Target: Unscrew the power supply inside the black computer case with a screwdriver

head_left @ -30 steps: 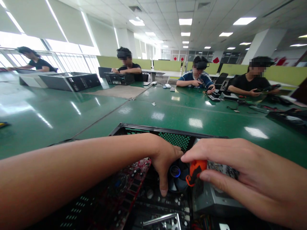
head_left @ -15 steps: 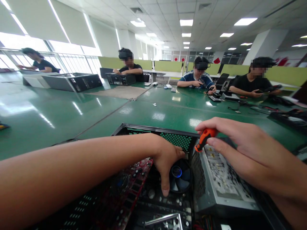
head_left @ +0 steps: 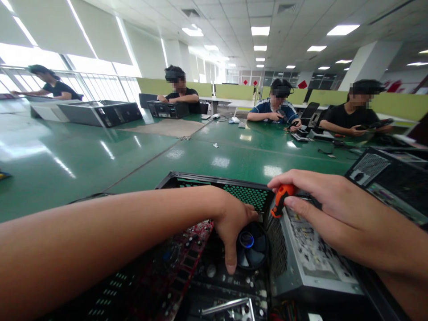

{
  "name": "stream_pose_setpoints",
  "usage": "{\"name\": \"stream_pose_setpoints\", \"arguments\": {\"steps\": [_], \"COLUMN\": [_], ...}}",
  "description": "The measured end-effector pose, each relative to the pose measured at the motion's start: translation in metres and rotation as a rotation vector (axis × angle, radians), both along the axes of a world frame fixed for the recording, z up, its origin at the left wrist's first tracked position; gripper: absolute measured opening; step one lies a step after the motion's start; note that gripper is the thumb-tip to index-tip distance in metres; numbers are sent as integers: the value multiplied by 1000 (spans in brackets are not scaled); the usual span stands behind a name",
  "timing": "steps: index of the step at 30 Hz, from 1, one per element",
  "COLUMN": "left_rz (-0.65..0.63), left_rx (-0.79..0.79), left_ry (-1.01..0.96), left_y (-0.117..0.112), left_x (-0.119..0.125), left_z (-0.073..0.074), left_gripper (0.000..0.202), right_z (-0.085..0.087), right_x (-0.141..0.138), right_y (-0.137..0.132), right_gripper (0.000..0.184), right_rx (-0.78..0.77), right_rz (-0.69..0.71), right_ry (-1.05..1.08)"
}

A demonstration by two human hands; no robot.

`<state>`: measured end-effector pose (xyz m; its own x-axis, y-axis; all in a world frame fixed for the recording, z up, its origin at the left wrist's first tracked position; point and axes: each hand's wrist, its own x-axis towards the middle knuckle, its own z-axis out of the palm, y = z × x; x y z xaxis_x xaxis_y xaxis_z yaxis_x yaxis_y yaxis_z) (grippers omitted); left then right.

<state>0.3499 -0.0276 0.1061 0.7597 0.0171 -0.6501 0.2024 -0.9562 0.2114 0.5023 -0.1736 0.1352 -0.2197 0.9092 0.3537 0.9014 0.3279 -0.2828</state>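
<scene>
A screwdriver (head_left: 281, 201) with an orange and black handle is held in my right hand (head_left: 321, 200), its shaft pointing down beside the perforated side of the silver power supply (head_left: 321, 254). My left hand (head_left: 230, 223) reaches into the open computer case (head_left: 214, 178). Its thumb and fingers are spread apart along the left side of the black cooling fan (head_left: 256, 249), which has a blue-ringed hub. The fingertips lie near the case's back wall and are partly hidden. Beneath my left forearm is a red circuit board (head_left: 197, 249).
Another opened computer case (head_left: 391, 178) is at the right, close to my right hand. Across the green table (head_left: 150, 165), several people work on computer parts. A closed-looking case (head_left: 100, 111) lies at the far left, beside a brown mat (head_left: 167, 128).
My right hand has moved slightly down and left with the screwdriver. My left hand stays in place. Another opened case has come into view at the right. The far-left person's arm reaches further out.
</scene>
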Motion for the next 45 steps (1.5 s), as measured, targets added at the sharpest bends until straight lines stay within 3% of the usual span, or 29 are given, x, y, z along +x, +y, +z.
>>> {"name": "stream_pose_setpoints", "arguments": {"steps": [20, 31, 40, 45], "left_rz": [2, 23, -13, 15], "left_rx": [-3, -9, 24, 1], "left_ry": [-15, -28, -8, -10], "left_y": [0, -2, -3, -3], "left_x": [0, 0, 1, 1], "left_z": [-1, 0, 1, 1], "left_gripper": [122, 124, 119, 122], "right_z": [-1, 3, -3, -1], "right_x": [3, 1, 4, 4], "right_y": [1, 2, 1, 0], "right_gripper": [33, 16, 30, 15], "right_rx": [-25, -30, 19, 10], "right_rz": [27, 24, 17, 4], "right_ry": [-2, -26, -32, -34]}}
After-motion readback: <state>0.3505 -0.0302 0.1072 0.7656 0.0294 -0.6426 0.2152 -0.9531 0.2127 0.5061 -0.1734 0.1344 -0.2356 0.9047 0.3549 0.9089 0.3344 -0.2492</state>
